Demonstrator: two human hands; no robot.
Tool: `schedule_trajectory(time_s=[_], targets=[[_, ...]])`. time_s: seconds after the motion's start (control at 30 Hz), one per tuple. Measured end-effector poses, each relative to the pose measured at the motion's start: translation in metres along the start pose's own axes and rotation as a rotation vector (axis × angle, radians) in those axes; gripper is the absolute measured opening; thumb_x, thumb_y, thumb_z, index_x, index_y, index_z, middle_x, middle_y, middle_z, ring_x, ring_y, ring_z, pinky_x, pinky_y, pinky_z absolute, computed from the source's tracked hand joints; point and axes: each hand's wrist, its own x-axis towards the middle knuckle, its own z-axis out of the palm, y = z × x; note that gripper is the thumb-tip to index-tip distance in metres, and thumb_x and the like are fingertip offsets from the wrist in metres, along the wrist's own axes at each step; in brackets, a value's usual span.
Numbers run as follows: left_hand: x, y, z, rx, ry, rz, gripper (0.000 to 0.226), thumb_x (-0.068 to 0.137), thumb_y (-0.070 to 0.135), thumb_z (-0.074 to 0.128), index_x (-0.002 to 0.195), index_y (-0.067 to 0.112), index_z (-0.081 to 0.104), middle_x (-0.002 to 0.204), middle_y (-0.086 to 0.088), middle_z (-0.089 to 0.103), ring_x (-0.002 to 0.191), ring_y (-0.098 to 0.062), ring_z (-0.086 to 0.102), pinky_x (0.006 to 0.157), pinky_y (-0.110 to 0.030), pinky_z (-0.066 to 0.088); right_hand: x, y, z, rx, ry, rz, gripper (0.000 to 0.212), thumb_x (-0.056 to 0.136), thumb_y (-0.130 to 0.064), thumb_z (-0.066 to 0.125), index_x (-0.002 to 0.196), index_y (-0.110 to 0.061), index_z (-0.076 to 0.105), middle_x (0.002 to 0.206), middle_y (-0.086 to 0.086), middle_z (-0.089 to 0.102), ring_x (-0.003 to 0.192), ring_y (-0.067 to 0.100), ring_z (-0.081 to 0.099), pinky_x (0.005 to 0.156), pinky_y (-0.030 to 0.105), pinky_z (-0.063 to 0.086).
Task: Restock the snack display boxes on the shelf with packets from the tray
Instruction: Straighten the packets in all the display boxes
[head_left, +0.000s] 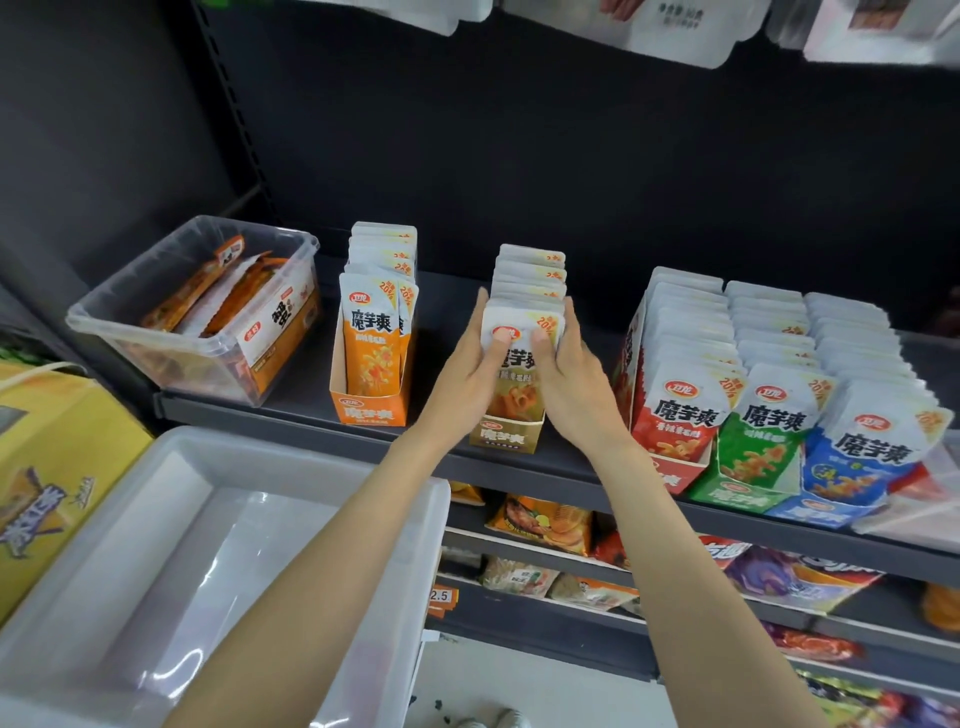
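Both hands' grip clasps gold packets, hiding their lower print.

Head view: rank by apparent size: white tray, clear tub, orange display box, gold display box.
1. white tray, though it sits nearest the camera
2. clear tub
3. orange display box and gold display box: alike, and hands cover part of the gold one, so unranked

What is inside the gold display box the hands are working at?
The gold display box holds a row of upright packets; left hand and right hand cover the front packet's sides. The box's bottom is hidden.
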Motion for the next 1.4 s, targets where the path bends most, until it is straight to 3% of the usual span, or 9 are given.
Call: schedule_trajectory(time_s=[0.13,0.3,0.5,0.67,0.8,0.9,1.1,1.2,1.4], targets=[[0.002,-0.003,-0.006,-0.011,-0.018,-0.051,0.052,0.099,0.041,0.039,0.148,0.03,0.026,0.146,0.009,0.042,0.134,-0.008,0.037,0.112,-0.04,0.033,0.0,0.008,-0.004,0.057,-0.084,0.032,0.066,0.097,-0.055,0.032,0.152,-0.025,0.012,0.154,-0.003,0.03,0.138,0.015,0.035,0.111,0.036,0.034],[0.004,0.012,-0.009,-0.153,-0.057,-0.057,0.061,0.1,0.034,0.035,0.15,0.028,0.002,0.157,0.008,0.015,0.136,0.0,0.017,0.108,-0.022,0.018,-0.006,-0.006,-0.006,0.29,-0.038,-0.049,0.075,0.096,-0.044,0.047,0.153,-0.026,0.003,0.158,-0.009,0.019,0.143,0.004,0.019,0.117,0.032,0.022],[0.005,-0.002,-0.005,-0.353,-0.033,-0.065,0.105,0.066,0.083,0.049,0.15,0.036,0.006,0.127,0.036,0.035,0.116,0.017,0.038,0.095,-0.009,0.038,-0.006,-0.01,-0.008,0.467,-0.035,-0.03,0.074,0.096,-0.033,0.051,0.151,-0.03,0.001,0.145,-0.019,0.03,0.135,-0.001,0.031,0.106,0.013,0.031],[0.014,-0.001,-0.004,0.006,0.028,0.01,0.063,0.096,0.049,0.036,0.151,0.036,0.007,0.144,0.015,0.037,0.124,0.003,0.038,0.106,-0.027,0.035,0.016,-0.011,-0.004,0.247,-0.006,0.059,0.07,0.099,-0.041,0.041,0.152,-0.025,-0.003,0.149,0.0,0.038,0.133,0.018,0.041,0.105,0.03,0.035],[0.028,0.004,-0.011,0.431,0.128,0.095,0.054,0.101,0.041,0.034,0.15,0.034,0.013,0.142,0.002,0.038,0.106,-0.001,0.046,0.083,-0.021,0.037,0.031,-0.015,-0.006,-0.147,0.071,0.098,0.063,0.1,-0.045,0.033,0.152,-0.026,0.003,0.141,0.014,0.04,0.117,0.03,0.049,0.087,0.036,0.036],[0.036,0.0,-0.012,0.413,0.158,0.095,0.058,0.098,0.042,0.041,0.15,0.034,0.015,0.134,0.007,0.041,0.102,-0.003,0.049,0.082,-0.023,0.042,0.038,-0.009,-0.004,-0.036,0.108,0.142,0.059,0.096,-0.052,0.038,0.147,-0.032,0.016,0.135,0.009,0.044,0.118,0.027,0.048,0.095,0.04,0.041],[0.058,0.002,-0.012,-0.198,0.003,-0.067,0.061,0.098,0.039,0.045,0.149,0.037,0.012,0.146,0.012,0.033,0.127,-0.006,0.044,0.102,-0.027,0.043,0.067,-0.017,-0.002,0.447,0.157,0.122,0.059,0.098,-0.029,0.048,0.149,-0.021,0.019,0.148,0.003,0.035,0.13,0.018,0.043,0.106,0.041,0.042],[0.062,0.01,-0.008,-0.158,-0.068,-0.06,0.056,0.102,0.03,0.037,0.15,0.036,0.008,0.135,0.017,0.037,0.112,0.004,0.05,0.088,-0.012,0.045,0.075,-0.013,-0.004,0.472,0.14,0.154,0.053,0.098,-0.03,0.047,0.147,-0.023,0.026,0.141,0.004,0.042,0.124,0.019,0.05,0.101,0.042,0.047],[0.058,0.011,-0.007,0.096,-0.043,0.029,0.053,0.101,0.041,0.036,0.147,0.046,0.011,0.149,0.006,0.03,0.124,-0.011,0.044,0.1,-0.032,0.042,0.071,-0.01,-0.013,0.289,0.222,0.134,0.019,0.098,-0.029,0.045,0.115,-0.027,0.053,0.118,-0.006,0.045,0.123,0.018,0.038,0.097,0.032,0.038]])
